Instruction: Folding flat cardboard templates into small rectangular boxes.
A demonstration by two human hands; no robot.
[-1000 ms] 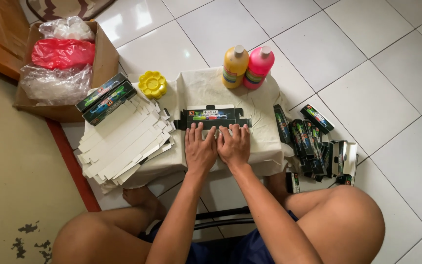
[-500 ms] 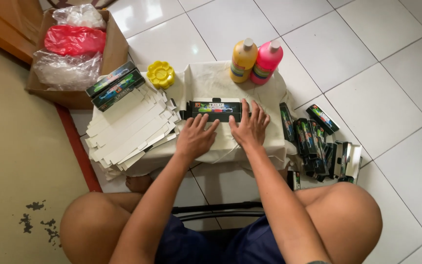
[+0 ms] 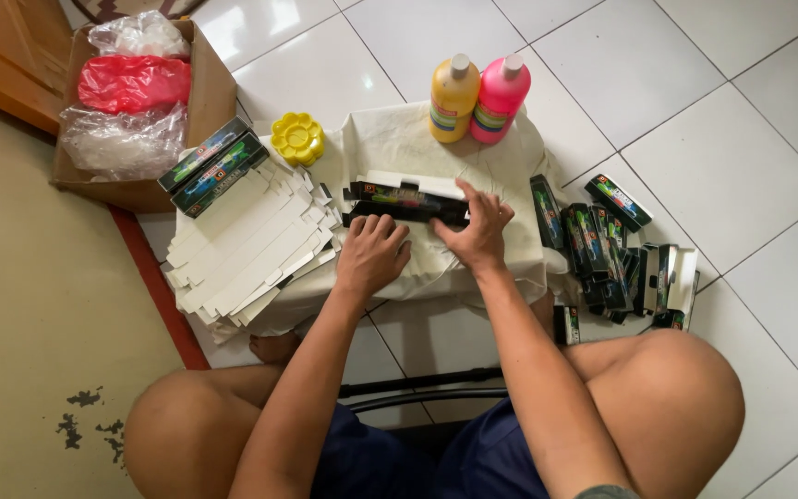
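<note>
- Long dark box point(image 3: 405, 201): flat across the middle of the cloth-covered bench point(image 3: 390, 139), one white flap raised along the far edge.
- Left hand point(image 3: 371, 254): palm down at the near left end of the box, fingers curled loosely and resting on it; no closed grip visible.
- Right hand point(image 3: 480, 231): at the right end of the box, fingers point(image 3: 475, 196) spread and pressing on top, thumb toward the near edge; pressing, not clenching.
- For a clean fold, as a judgement: hold the box flat with one hand, run the crease along the scored line with the other, keep the ends square, press evenly to avoid buckling the thin card.
- Stack of flat white blanks point(image 3: 251, 245): fanned out just left of the box, touching the bench edge; near enough to snag a left elbow.
- Two finished dark boxes point(image 3: 212, 166) on the far end of that stack.
- Yellow flower-shaped dish point(image 3: 296, 139): far left of the box, apart from it.
- Yellow bottle point(image 3: 453, 98) and pink bottle point(image 3: 499, 98): upright, side by side at the far edge of the bench; tall enough to tip if the cloth is tugged.
- Heap of dark boxes point(image 3: 611, 263) on the floor at right.
- Cardboard carton point(image 3: 210, 92) with plastic bags, far left.
</note>
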